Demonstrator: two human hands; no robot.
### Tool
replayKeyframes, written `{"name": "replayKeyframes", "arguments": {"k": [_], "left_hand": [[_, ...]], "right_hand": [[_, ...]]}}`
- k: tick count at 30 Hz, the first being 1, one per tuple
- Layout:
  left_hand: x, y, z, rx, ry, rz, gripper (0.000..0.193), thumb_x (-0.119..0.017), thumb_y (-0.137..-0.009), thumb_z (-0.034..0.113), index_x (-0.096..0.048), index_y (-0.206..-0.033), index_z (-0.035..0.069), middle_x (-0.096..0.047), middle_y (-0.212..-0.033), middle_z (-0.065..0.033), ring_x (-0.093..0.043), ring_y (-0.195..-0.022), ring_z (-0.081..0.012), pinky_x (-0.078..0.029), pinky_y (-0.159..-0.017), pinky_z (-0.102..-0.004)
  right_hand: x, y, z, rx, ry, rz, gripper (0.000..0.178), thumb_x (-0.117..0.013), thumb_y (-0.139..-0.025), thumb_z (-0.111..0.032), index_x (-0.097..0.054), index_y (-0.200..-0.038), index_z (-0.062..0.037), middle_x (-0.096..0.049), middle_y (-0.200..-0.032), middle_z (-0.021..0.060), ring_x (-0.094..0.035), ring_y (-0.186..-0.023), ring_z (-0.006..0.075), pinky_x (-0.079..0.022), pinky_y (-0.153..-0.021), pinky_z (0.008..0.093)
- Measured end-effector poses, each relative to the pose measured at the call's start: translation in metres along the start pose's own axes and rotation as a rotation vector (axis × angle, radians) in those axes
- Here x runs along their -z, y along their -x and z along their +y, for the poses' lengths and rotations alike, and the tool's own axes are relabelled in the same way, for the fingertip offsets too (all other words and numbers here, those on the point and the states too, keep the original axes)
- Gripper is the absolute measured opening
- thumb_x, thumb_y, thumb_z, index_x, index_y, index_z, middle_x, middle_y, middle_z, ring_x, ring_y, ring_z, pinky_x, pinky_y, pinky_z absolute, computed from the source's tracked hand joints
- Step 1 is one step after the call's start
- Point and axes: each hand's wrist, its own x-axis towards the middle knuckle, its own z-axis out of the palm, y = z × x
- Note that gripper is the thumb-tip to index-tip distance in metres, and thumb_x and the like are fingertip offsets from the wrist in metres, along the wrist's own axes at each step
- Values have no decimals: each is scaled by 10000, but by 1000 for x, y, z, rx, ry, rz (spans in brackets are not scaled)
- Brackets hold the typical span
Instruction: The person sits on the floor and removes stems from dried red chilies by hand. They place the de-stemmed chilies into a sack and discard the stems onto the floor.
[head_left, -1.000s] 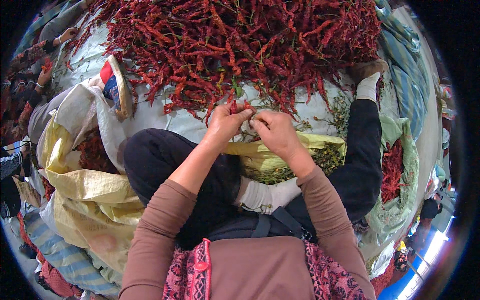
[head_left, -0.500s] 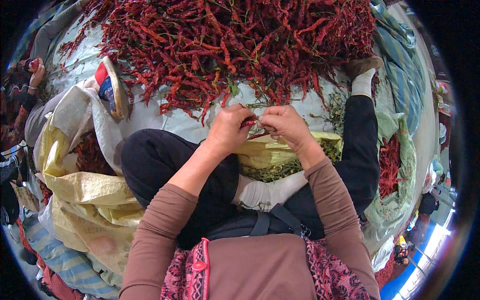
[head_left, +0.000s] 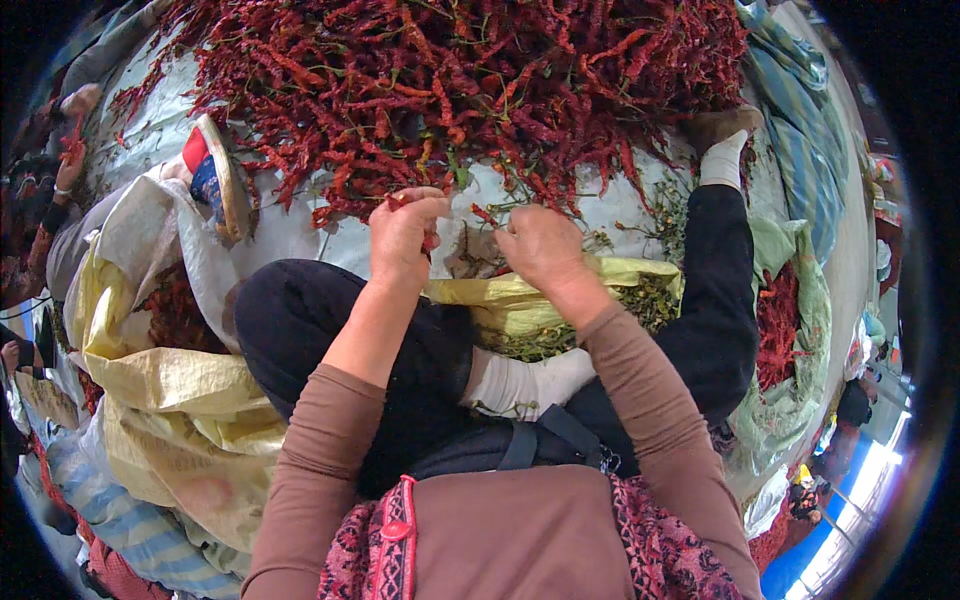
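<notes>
Red chillies (head_left: 398, 201) poke from the left hand (head_left: 403, 235), curled closed around them.
Across a gap, the right hand (head_left: 545, 243) has bent fingers; its hold cannot be told. Pale sheeting (head_left: 290, 228) spreads leftward; a chilli heap (head_left: 470, 85) edges the far side, a yellow sack (head_left: 512, 312) the near.

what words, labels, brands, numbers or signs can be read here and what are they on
Left yellow sack: a faint, faded line of print, blurred on the folds; I won't copy it out.
Front yellow sack: no lettering visible.
Peppers: none.
Right edge of the view: too small and blurred to read anything.
</notes>
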Motion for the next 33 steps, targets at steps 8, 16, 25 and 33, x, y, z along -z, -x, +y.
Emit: {"name": "replayKeyframes", "arguments": {"k": [8, 16, 25, 33], "left_hand": [[0, -2, -11, 18, -337, -57, 89, -616, -760, 26, -656, -835, -1, -543, -633, -15, -433, -468, -78, -309, -395, -229], [1, -6, -18, -90, -291, -34, 81, -615, -751, 22, -644, -821, -5, -568, -656, -23, -449, -474, -80, -320, -403, -225], [-3, -6, -23, -116, -464, -161, 83, -679, -749, 57, -663, -818, 13, -600, -659, -8, -451, -488, -62, -327, -424, -218], [-8, 3, -22, -205, -459, -175, 104, -695, -769, 115, -647, -716, 40, -573, -598, 10, -446, -462, -65, -325, -424, -224]], "right_hand": [[-24, -9, 7, -126, -400, 29, 174, -550, -762, -172, -615, -781, -12, -632, -775, 207, -618, -744, 388, -496, -665, 469], [-15, -13, -16, -201, -120, -1, 150, -572, -767, -150, -580, -813, -7, -621, -754, 198, -607, -752, 385, -472, -647, 452], [-26, -9, -12, -41, -612, 186, 175, -594, -739, -99, -590, -869, 18, -615, -759, 225, -615, -716, 375, -484, -656, 440], [11, 0, -9, -378, -1222, -342, 128, -623, -812, -112, -636, -741, -7, -582, -585, 20, -502, -466, 61, -370, -415, 213]]}}
